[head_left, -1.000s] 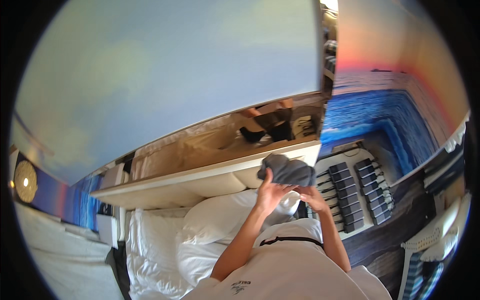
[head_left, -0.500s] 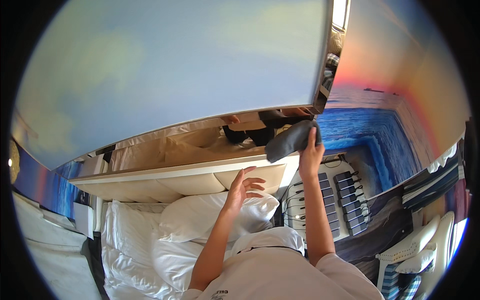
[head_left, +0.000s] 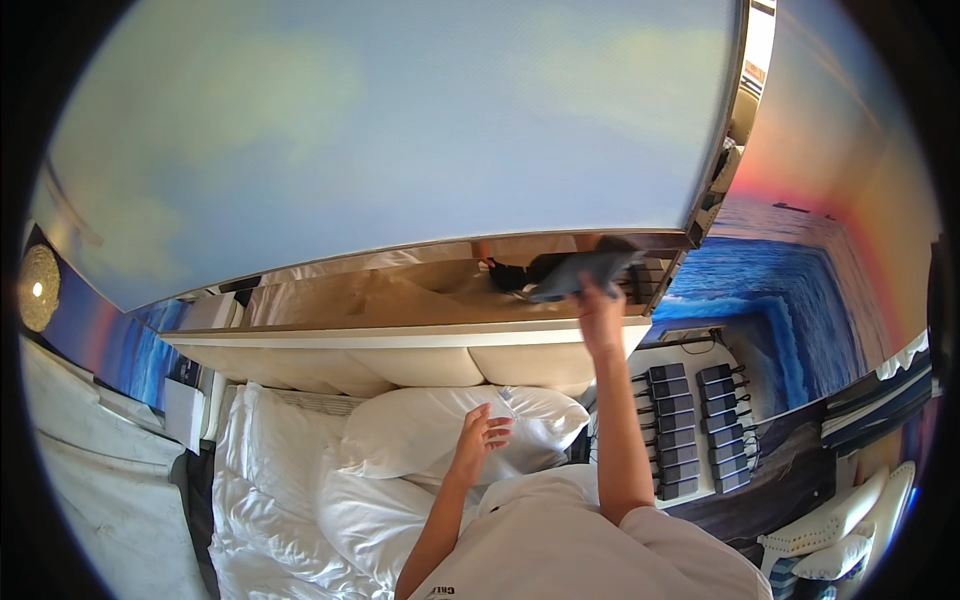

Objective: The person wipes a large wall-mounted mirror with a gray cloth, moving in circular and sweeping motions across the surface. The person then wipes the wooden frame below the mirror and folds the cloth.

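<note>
My right hand reaches up and grips a grey cloth, slightly blurred. The cloth lies against the mirrored lower border of a large sky-blue panel, near its lower right corner; dark shapes and my arm reflect there. My left hand hangs lower, fingers apart and slightly bent, with nothing in it. Beneath it are white pillows. Between panel and bed runs a cream padded headboard with a white top edge.
Several dark boxes with cables stand in two rows on a white surface to the right. Beyond is a wall with a sea and sunset picture. White cushioned seating is at lower right, grey-white covering at left.
My right hand has carried the cloth up onto the mirrored border. My left hand has dropped lower, toward the pillows. The whole view has shifted slightly, with the panel appearing further right.
</note>
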The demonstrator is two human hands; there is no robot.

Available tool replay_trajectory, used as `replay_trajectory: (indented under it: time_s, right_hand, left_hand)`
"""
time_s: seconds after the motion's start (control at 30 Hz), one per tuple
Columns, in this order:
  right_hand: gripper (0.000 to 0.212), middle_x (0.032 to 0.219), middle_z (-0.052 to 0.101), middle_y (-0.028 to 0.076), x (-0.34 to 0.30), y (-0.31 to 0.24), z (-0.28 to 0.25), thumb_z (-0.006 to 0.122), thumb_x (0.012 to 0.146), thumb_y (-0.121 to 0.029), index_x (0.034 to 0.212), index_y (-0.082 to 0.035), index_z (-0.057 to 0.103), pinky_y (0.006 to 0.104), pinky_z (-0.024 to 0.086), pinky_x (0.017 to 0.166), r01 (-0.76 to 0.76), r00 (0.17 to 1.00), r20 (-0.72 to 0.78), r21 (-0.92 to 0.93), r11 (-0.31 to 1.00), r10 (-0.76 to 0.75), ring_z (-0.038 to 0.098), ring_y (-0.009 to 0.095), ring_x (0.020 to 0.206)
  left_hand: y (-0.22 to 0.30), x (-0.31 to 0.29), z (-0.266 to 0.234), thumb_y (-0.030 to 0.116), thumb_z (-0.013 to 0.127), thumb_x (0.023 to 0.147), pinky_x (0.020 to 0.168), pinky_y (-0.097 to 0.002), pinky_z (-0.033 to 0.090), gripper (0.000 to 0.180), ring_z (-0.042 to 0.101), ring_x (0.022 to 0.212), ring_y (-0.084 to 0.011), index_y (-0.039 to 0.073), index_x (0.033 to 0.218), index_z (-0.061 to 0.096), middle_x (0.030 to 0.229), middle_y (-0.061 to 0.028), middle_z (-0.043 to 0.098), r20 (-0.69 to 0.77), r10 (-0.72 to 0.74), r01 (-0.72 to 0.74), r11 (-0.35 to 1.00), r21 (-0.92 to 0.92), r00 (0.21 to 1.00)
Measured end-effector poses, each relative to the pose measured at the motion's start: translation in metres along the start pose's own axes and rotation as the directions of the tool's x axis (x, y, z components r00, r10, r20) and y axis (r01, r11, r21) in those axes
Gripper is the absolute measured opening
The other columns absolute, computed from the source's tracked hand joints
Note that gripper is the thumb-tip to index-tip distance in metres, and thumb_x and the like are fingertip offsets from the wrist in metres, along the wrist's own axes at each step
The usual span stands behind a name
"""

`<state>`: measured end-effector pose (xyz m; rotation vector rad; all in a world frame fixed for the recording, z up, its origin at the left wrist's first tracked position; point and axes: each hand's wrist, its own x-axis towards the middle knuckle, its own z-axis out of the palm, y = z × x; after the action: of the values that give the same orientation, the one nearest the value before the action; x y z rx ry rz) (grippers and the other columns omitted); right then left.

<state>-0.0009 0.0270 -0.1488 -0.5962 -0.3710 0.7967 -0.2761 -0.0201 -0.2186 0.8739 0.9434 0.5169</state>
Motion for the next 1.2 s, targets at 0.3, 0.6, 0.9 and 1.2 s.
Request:
replay_trajectory:
  time_s: [0.3, 0.6, 0.9, 1.2]
  right_hand:
    - [0.040, 0.088, 0.065, 0.004, 0.008, 0.008, 0.007, 0.044, 0.074, 0.007, 0.106, -0.003, 0.065, 0.0233, 0.044, 0.063, 0.275, 0.918, 0.379, -0.407, 0.871, -0.113, 0.051, 0.009, 0.069]
    - [0.051, 0.102, 0.067, 0.010, -0.004, 0.091, 0.071, 0.037, 0.066, 0.017, 0.105, 0.001, 0.066, 0.0258, 0.046, 0.084, 0.289, 0.911, 0.410, -0.570, 0.769, -0.039, 0.061, 0.014, 0.095]
    - [0.032, 0.105, 0.063, 0.008, -0.013, 0.007, -0.077, 0.052, 0.088, -0.017, 0.117, -0.004, 0.056, 0.0340, 0.051, 0.083, -0.013, 0.993, 0.109, -0.287, 0.958, 0.046, 0.062, 0.020, 0.093]
    - [0.026, 0.099, 0.065, 0.008, -0.034, -0.105, -0.042, 0.061, 0.088, -0.018, 0.111, -0.006, 0.060, 0.0306, 0.055, 0.064, 0.331, 0.786, -0.444, -0.285, 0.900, -0.430, 0.065, 0.020, 0.081]
  left_hand:
    - [0.003, -0.003, -0.003, 0.040, 0.041, 0.095, 0.086, -0.0340, 0.043, 0.043, 0.057, 0.097, -0.0186, 0.008, 0.123, 0.047, 0.110, -0.0098, 0.059, 0.111, -0.034, 0.026, 0.997, 0.079, 0.993]
    - [-0.007, -0.010, -0.017, 0.039, 0.039, 0.095, 0.087, -0.0322, 0.042, 0.042, 0.057, 0.095, -0.0171, 0.008, 0.121, 0.050, 0.108, -0.0082, 0.059, 0.028, -0.041, 0.038, 0.995, 0.094, 0.999]
    - [-0.017, -0.022, -0.041, 0.037, 0.038, 0.095, 0.082, -0.0295, 0.043, 0.040, 0.057, 0.093, -0.0152, 0.008, 0.120, 0.052, 0.106, -0.0078, 0.062, -0.041, 0.019, -0.019, 1.000, 0.000, 0.999]
    - [-0.035, -0.026, -0.034, 0.037, 0.039, 0.095, 0.079, -0.0280, 0.042, 0.038, 0.058, 0.092, -0.0132, 0.012, 0.118, 0.055, 0.106, -0.0050, 0.063, 0.146, -0.122, 0.090, 0.974, 0.209, 0.982]
